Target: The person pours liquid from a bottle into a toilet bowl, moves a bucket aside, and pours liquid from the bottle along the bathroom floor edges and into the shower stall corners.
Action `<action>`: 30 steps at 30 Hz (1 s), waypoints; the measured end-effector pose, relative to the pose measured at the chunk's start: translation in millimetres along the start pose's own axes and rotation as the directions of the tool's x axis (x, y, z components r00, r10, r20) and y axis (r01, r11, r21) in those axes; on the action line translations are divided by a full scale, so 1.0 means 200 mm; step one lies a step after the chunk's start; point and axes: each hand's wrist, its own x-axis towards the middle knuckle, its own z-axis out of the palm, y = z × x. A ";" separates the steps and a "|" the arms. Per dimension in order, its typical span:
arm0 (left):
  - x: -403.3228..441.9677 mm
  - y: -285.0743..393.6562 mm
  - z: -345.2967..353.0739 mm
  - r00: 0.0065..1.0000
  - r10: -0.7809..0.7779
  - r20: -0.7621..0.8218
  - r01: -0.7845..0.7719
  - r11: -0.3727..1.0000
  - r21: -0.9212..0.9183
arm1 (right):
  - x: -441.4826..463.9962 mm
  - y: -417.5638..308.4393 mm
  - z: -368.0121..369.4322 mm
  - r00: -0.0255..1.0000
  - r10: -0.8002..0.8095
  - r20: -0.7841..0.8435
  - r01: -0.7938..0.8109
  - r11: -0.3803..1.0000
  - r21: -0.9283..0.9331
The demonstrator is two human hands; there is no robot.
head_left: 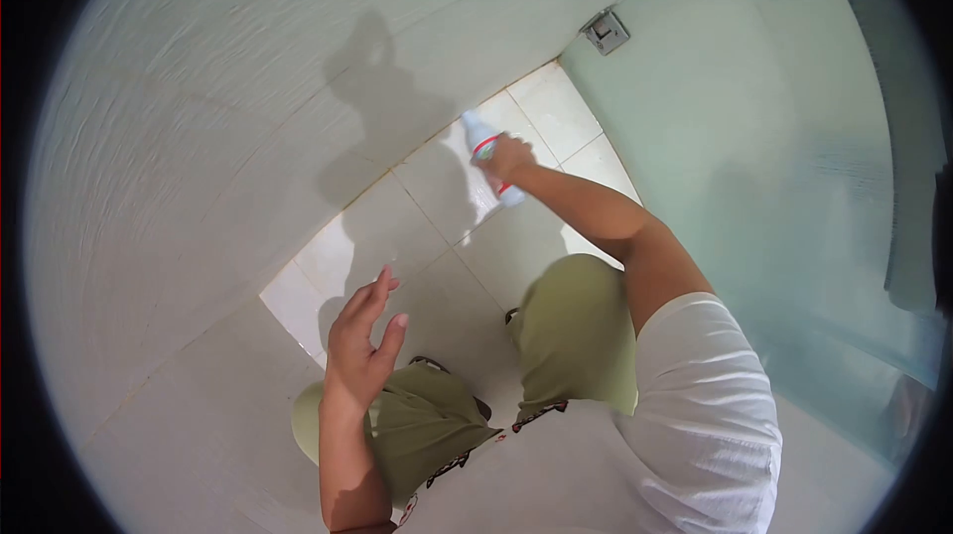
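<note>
My right hand (505, 159) is wrapped round a pale plastic bottle (481, 135) with a red band, its narrow end pointing toward the wall. The bottle is tilted close above the floor tiles, near the seam where wall and floor meet. Its label is partly covered by my fingers. My left hand (365, 335) is raised over my left knee with the fingers stretched and the thumb apart, and nothing is in it.
A tiled wall (228, 137) rises ahead and to the left. Light square floor tiles (397, 226) run along it. On the right stands a frosted glass panel (735, 137) with a metal hinge (605, 31) near the corner. A grey cloth (884, 137) hangs at the far right.
</note>
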 end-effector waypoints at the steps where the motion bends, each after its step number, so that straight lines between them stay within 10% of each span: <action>1: 0.01 -0.03 0.02 0.998 0.064 0.013 -0.064 0.998 0.006 | -0.02 -0.08 0.02 0.997 0.009 0.081 -0.009 1.000 -0.005; 11: 0.00 -0.15 -0.07 0.978 0.135 0.158 -0.157 0.978 0.140 | -0.06 -0.08 0.00 0.983 0.184 -0.025 -0.183 0.982 0.046; 20: 0.00 -0.20 -0.15 0.896 -0.091 0.434 0.007 0.982 0.190 | -0.52 -0.83 0.42 0.988 -0.075 0.138 0.051 0.984 0.171; 30: -0.04 -0.30 -0.14 0.927 -0.008 0.374 -0.032 0.994 0.101 | -0.36 -0.64 0.41 0.999 0.052 -0.005 -0.051 0.989 0.142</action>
